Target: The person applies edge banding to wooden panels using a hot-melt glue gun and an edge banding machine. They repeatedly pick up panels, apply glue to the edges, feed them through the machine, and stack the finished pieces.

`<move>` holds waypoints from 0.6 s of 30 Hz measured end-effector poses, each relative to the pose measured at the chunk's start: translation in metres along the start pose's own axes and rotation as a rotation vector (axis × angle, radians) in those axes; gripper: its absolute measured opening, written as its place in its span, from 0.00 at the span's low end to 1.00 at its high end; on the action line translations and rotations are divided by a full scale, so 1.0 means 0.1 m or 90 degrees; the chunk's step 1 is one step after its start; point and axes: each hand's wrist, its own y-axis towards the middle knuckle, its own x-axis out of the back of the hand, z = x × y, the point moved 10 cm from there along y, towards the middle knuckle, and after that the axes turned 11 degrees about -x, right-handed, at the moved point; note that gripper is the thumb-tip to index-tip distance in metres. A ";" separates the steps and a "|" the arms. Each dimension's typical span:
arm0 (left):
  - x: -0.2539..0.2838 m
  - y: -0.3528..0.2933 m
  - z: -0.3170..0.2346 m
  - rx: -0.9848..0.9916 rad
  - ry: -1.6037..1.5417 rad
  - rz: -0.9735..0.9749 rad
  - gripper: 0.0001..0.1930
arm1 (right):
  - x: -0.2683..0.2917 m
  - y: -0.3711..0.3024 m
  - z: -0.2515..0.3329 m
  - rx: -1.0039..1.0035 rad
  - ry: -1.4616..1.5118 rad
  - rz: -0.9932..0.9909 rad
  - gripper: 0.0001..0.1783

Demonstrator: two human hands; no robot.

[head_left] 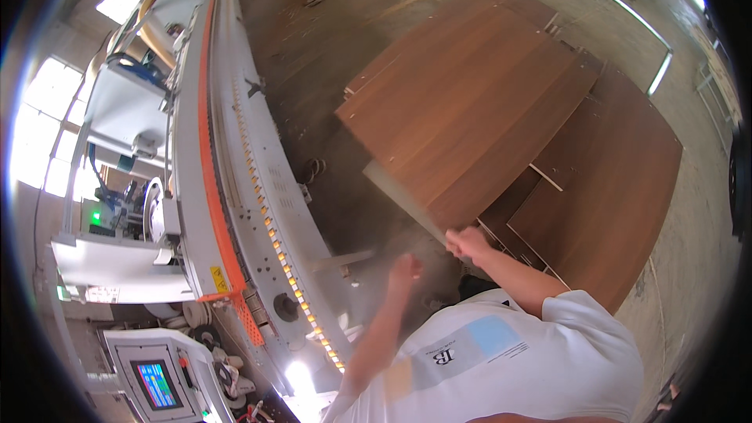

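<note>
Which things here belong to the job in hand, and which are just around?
In hand, apparently:
- right hand, at the near corner of the stacked brown boards
- left hand, blurred, between boards and long machine

Just around, seemingly:
- metal tube frame
- lit control screen, no hand near

showing smooth, satin brown wood grain on the panels; looking like smooth painted metal on the machine bed; looking plastic-smooth and orange along the strip; draping as matt white cloth in the shirt; looking rough and concrete-like across the floor.
</note>
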 end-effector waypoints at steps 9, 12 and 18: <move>-0.07 0.23 -0.02 0.077 -0.191 -0.187 0.30 | 0.51 -1.04 0.27 0.065 -0.112 0.153 0.18; 0.11 0.09 0.06 0.047 -0.158 -0.150 0.34 | 1.52 -1.18 0.70 0.204 -0.104 -0.152 0.16; 0.80 -0.62 -0.07 0.120 -0.061 -0.298 0.34 | 3.43 -1.60 1.55 0.356 -0.372 -0.760 0.23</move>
